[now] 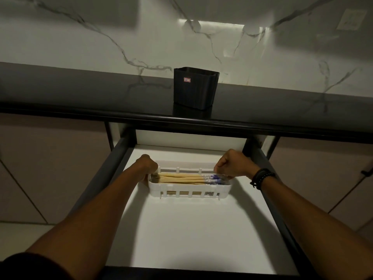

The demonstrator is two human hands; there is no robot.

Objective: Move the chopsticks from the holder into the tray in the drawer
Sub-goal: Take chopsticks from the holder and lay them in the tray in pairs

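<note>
A bundle of bamboo chopsticks [181, 178] with blue-patterned ends lies lengthwise in the white slotted tray [189, 188], which sits in the open white drawer [191, 229]. My left hand [148, 165] is curled at the tray's left end, over the chopsticks' plain tips. My right hand [232, 164] is curled at the tray's right end, its fingers down at the blue ends. Both sets of fingertips are hidden, so I cannot tell whether they pinch the chopsticks or the tray. The black ribbed holder [195, 87] stands upright on the dark countertop behind the drawer.
The dark countertop edge [181, 120] overhangs the back of the drawer. Dark drawer rails [278, 199] run along both sides. A marble wall rises behind the holder. Cabinet fronts flank the drawer left and right.
</note>
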